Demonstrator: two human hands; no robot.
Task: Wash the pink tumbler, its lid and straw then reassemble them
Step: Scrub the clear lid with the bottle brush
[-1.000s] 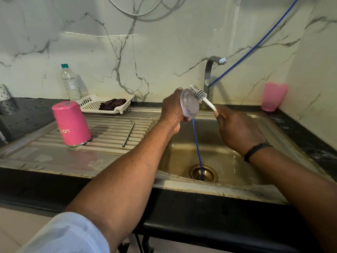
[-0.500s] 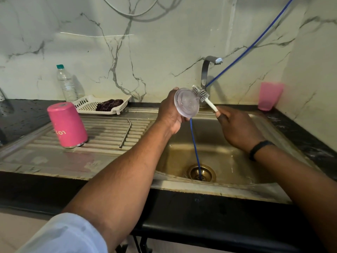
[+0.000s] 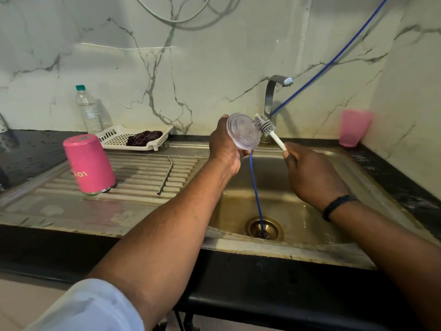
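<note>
My left hand (image 3: 225, 146) grips the clear round lid (image 3: 243, 131) by its edge, held up over the sink basin (image 3: 298, 211). My right hand (image 3: 307, 173) holds the white handle of a small bristle brush (image 3: 265, 126), whose head touches the lid's right side. The pink tumbler (image 3: 88, 164) stands upside down on the steel drainboard (image 3: 143, 182) at the left. A bent metal straw (image 3: 165, 175) lies on the drainboard ridges to the tumbler's right.
A steel tap (image 3: 272, 96) rises behind the lid. A blue hose (image 3: 256, 187) runs from the upper right down into the drain. A white tray (image 3: 136, 137) with a dark cloth, a plastic bottle (image 3: 88, 111) and a pink cup (image 3: 354, 127) stand at the back.
The lid has turned slightly in my left hand, and the brush head has shifted along its right edge. Tumbler and straw stay put.
</note>
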